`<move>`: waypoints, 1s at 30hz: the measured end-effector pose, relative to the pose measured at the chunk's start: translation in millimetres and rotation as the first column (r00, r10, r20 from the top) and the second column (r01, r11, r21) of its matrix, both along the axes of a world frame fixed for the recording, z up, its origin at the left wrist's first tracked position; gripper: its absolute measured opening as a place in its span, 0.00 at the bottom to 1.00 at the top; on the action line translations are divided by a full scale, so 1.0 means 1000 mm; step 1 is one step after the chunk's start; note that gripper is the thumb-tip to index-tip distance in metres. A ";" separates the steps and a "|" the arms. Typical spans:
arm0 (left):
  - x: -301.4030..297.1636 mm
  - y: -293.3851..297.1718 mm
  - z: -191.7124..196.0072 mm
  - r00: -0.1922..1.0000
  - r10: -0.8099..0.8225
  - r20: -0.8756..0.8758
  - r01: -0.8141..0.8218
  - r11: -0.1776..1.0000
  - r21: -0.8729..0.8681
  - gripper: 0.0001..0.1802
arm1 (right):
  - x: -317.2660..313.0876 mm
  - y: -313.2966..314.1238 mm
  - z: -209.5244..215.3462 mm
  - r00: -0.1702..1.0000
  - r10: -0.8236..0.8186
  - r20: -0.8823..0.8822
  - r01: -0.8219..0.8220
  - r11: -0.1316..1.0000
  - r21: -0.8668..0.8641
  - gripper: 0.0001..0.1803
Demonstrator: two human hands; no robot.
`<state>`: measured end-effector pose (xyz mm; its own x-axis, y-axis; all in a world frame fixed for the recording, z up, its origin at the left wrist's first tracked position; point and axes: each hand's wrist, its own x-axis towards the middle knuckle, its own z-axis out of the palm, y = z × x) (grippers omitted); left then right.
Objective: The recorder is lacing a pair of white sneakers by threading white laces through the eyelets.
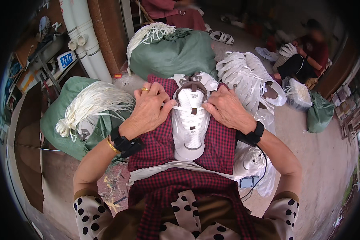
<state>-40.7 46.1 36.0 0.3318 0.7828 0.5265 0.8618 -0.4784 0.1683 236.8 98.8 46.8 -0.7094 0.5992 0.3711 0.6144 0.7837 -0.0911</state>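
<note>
A white sneaker with grey-brown trim lies on my lap, its toe toward me and its tongue standing up at the far end. White shoelace crosses its lower eyelets. My left hand is at the left side of the shoe opening, thumb and fingers pinched on one part of the lace. On the other side, my right hand pinches the lace close to the upper eyelets. The lace runs fairly straight across the tongue between the hands. Another white shoe sits partly hidden behind the tongue.
A red-and-black checked apron covers my lap. Green sacks stand ahead and at left, with a bundle of white laces on the left one. Several white shoes are piled at right. Another person sits at far right.
</note>
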 end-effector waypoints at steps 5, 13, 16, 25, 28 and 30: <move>0.005 0.010 -0.009 0.985 -0.070 0.160 0.100 0.978 -0.186 0.09 | -0.011 0.005 -0.004 0.993 -0.069 -0.097 0.033 0.943 -0.330 0.17; -0.002 0.031 -0.002 0.845 -0.263 0.466 0.461 0.800 -0.384 0.08 | -0.040 0.023 0.004 0.929 0.039 -0.369 -0.051 0.998 -0.024 0.23; -0.002 0.033 -0.003 0.839 -0.294 0.458 0.490 0.774 -0.401 0.07 | -0.045 0.029 0.002 0.977 -0.035 -0.212 -0.016 0.971 -0.237 0.26; 0.009 0.052 0.013 0.833 -0.402 0.381 0.530 0.776 -0.341 0.08 | -0.049 0.034 -0.006 0.958 0.019 -0.285 -0.089 0.968 -0.235 0.21; 0.003 0.056 0.005 0.825 -0.409 0.389 0.544 0.760 -0.355 0.08 | -0.041 0.033 -0.001 0.973 -0.034 -0.227 -0.055 0.927 -0.372 0.19; 0.005 0.052 0.003 0.819 -0.376 0.433 0.542 0.756 -0.368 0.08 | -0.035 0.032 -0.004 0.977 -0.052 -0.206 -0.037 0.913 -0.405 0.19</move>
<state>-35.9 98.6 39.4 0.5966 0.7488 0.2887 0.4149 -0.5957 0.6877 201.5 130.9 42.9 -0.6377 0.7340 0.2335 0.5526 0.6471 -0.5252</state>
